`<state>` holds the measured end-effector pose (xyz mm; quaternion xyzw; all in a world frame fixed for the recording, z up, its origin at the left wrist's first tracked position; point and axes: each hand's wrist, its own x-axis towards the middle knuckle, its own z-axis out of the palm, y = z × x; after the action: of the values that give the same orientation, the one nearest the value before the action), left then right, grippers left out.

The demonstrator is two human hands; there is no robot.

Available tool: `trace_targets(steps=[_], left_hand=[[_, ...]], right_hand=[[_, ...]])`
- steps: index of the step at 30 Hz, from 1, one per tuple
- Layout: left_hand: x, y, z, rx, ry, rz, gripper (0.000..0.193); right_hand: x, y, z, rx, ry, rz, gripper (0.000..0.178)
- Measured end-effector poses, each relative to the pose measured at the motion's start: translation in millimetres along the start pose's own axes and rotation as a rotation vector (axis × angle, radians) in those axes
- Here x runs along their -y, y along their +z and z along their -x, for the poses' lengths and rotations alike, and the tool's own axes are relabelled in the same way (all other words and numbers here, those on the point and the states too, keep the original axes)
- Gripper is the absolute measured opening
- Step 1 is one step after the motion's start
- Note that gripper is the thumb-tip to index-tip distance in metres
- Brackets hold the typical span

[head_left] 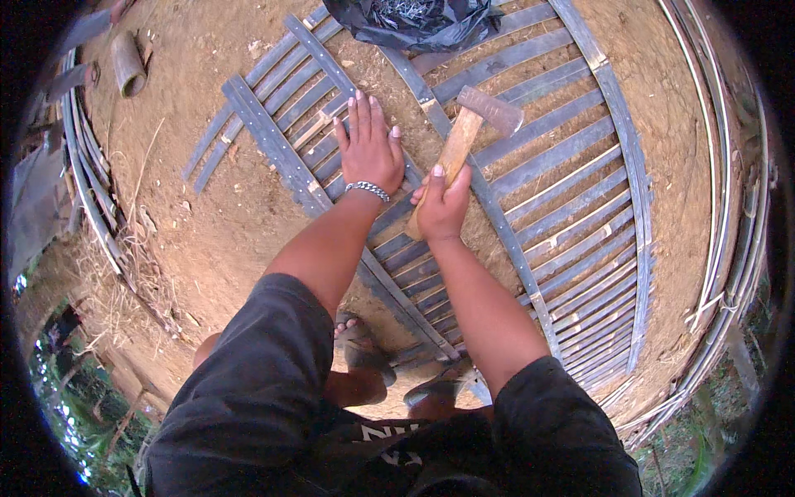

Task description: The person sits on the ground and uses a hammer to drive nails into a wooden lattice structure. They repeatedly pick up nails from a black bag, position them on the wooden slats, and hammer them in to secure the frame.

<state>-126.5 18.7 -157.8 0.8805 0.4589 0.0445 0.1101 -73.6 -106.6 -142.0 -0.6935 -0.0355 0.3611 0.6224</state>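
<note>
Left hand (368,153) open, palm down on left slatted panel (269,137) — likely bracing it; right hand (445,203) grips hammer (466,132) mid-handle, thumb along shaft — probably for control.

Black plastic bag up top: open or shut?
Open: the black plastic bag has its mouth spread, with thin silvery pieces showing inside.

On the ground (228,257) lie a left slat frame (308,190) and a right slat frame (571,203), a bag (422,31) at the right one's far left corner.
</note>
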Motion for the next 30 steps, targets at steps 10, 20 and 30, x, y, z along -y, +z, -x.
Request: trace_targets(steps=[10,20,30], left_hand=[[1.1,2.3,1.1,-0.019,0.019,-0.02,0.06],[4.3,3.4,2.4,-0.024,0.021,-0.012,0.059],[5.5,3.9,1.9,-0.039,0.022,0.003,0.059]], right_hand=[[31.3,-51.1,31.4,0.344,-0.135,0.311,0.031],[43.5,-104.2,54.7,0.433,-0.358,0.904,0.051],[29.6,-90.2,71.4,0.364,-0.486,0.966,0.052]])
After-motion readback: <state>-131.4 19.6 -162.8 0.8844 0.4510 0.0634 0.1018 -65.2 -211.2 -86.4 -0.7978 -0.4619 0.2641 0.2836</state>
